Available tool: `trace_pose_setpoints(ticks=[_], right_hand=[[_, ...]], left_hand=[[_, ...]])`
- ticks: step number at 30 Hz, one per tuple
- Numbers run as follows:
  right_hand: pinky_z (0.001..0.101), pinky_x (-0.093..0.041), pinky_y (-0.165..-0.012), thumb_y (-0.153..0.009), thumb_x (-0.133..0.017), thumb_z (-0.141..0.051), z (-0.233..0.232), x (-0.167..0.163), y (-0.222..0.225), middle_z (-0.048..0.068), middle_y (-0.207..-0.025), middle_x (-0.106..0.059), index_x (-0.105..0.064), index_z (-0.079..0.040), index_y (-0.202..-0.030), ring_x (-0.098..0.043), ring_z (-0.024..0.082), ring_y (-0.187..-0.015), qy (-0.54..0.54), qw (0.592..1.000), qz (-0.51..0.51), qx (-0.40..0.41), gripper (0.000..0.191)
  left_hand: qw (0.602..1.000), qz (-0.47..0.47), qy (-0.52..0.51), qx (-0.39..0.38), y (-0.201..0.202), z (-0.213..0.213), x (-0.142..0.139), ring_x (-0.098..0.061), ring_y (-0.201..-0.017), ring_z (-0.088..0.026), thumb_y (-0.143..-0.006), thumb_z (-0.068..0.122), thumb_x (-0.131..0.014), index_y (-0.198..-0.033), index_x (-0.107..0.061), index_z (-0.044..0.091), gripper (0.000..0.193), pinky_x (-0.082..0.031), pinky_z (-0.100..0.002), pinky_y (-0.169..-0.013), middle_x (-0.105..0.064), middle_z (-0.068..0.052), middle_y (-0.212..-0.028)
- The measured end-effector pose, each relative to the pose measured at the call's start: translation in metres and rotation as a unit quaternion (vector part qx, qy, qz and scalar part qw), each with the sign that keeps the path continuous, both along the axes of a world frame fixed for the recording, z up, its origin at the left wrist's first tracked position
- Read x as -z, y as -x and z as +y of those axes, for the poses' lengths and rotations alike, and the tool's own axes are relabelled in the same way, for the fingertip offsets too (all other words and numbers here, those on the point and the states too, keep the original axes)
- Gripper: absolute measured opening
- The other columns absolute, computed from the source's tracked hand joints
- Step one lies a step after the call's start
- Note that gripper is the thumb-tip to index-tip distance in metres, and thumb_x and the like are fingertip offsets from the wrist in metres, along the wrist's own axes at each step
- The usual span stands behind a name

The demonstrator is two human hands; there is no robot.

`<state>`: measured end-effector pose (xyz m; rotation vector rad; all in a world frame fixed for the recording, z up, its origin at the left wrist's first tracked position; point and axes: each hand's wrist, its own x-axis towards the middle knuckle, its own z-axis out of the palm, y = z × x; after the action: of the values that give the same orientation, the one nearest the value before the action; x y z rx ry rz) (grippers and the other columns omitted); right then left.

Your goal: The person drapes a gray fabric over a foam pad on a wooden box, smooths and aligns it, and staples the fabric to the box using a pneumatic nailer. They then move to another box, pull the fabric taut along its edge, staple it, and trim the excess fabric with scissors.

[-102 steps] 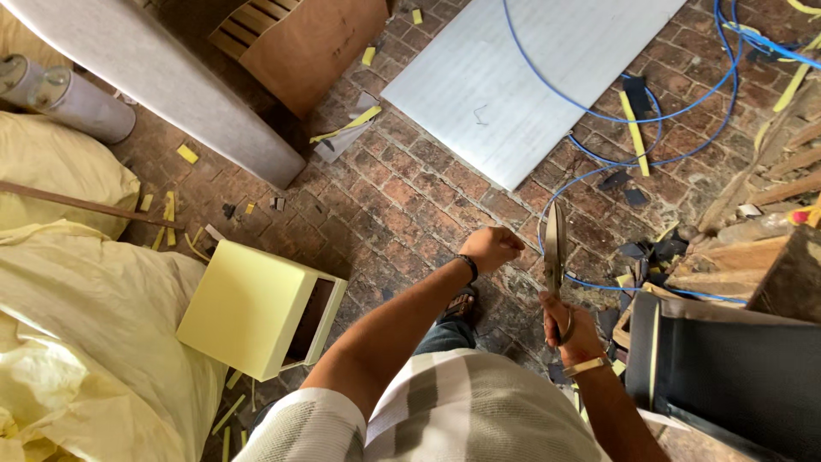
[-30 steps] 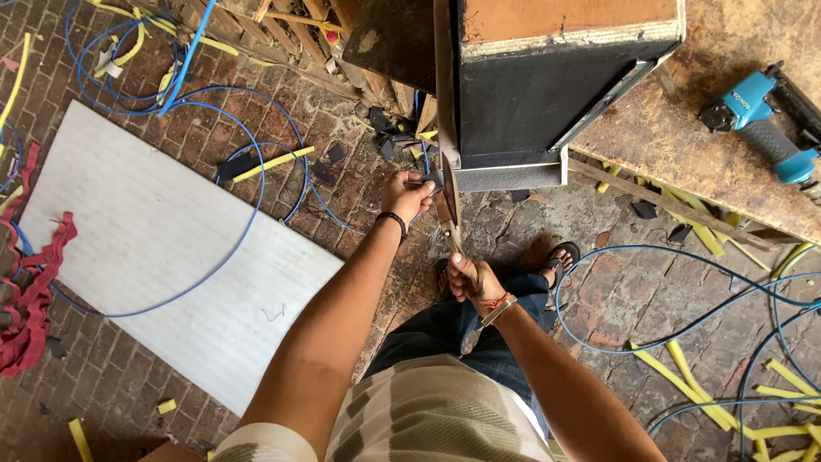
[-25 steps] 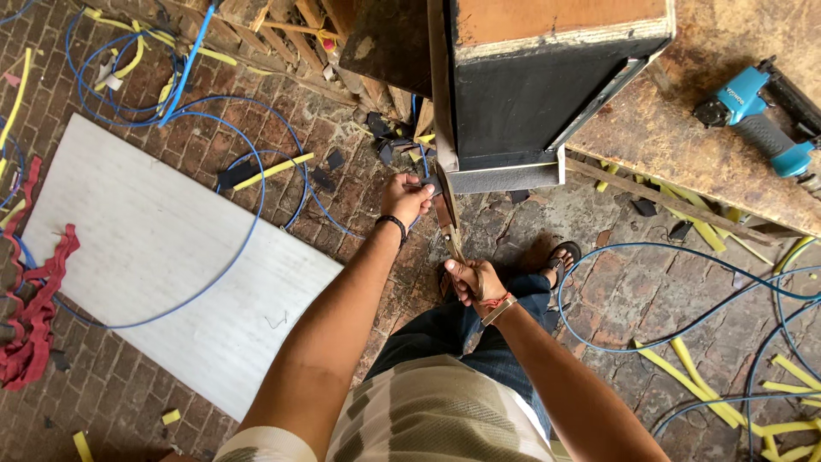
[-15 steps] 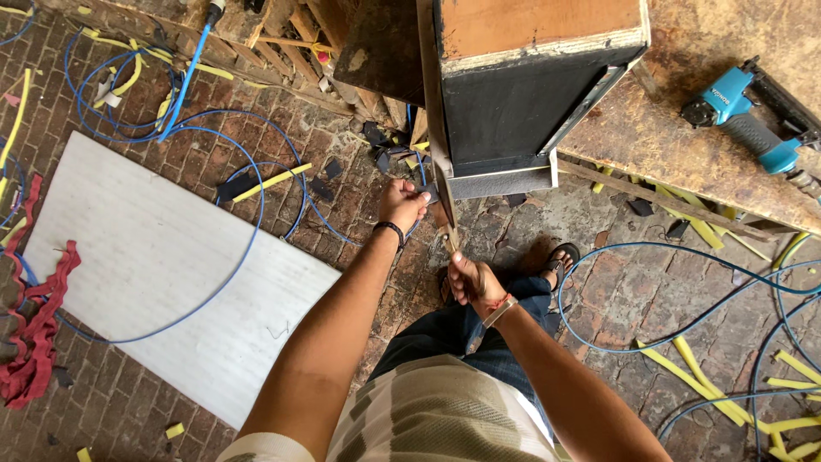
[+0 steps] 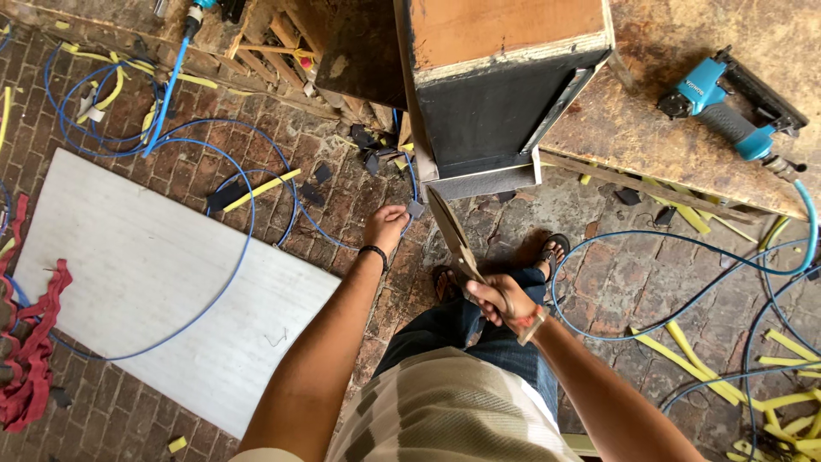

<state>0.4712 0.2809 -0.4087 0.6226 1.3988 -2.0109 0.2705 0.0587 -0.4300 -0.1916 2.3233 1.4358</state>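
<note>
In the head view, the right hand (image 5: 505, 301) was clenched around the handle of a long, flat, dull metal blade (image 5: 448, 227). The blade's long axis ran up and slightly left from the fist, its tip ending just beside the lower front corner of a dark, wood-topped box (image 5: 496, 94) that overhung a rough wooden workbench (image 5: 667, 128). The left hand (image 5: 386, 227), a dark band at its wrist, sat to the left of the blade, fingers curled and pinched on a small dark scrap (image 5: 416, 209) close to that same corner; this hand was nearer to the box edge than the right fist, which lay lower.

Between the two hands only brick floor (image 5: 359, 282) and a sandalled foot (image 5: 554, 250) showed. Blue hose (image 5: 248, 205) looped over the floor and across a pale grey rectangular board (image 5: 154, 282) at left. A blue pneumatic nail gun (image 5: 727, 98) rested on the bench, well apart from both hands. Yellow strips (image 5: 684, 359) littered the floor at right, red cloth (image 5: 34, 342) at far left.
</note>
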Motion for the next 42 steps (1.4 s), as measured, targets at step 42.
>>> trace_pose_setpoints(ticks=[42], right_hand=[[0.0286, -0.046, -0.041, -0.087, -0.073, -0.051, 0.170, 0.014, -0.037, 0.004, -0.058, -0.056, -0.061, -0.006, -0.076, -0.058, 0.016, -0.046, -0.002, 0.994, -0.019, 0.103, 0.048]], left_hand=[[0.993, -0.102, -0.064, -0.008, -0.007, 0.280, 0.004, -0.075, -0.072, -0.012, -0.083, 0.021, -0.076, -0.089, -0.077, 0.004, 0.018, -0.062, -0.028, -0.061, -0.079, -0.005, -0.085]])
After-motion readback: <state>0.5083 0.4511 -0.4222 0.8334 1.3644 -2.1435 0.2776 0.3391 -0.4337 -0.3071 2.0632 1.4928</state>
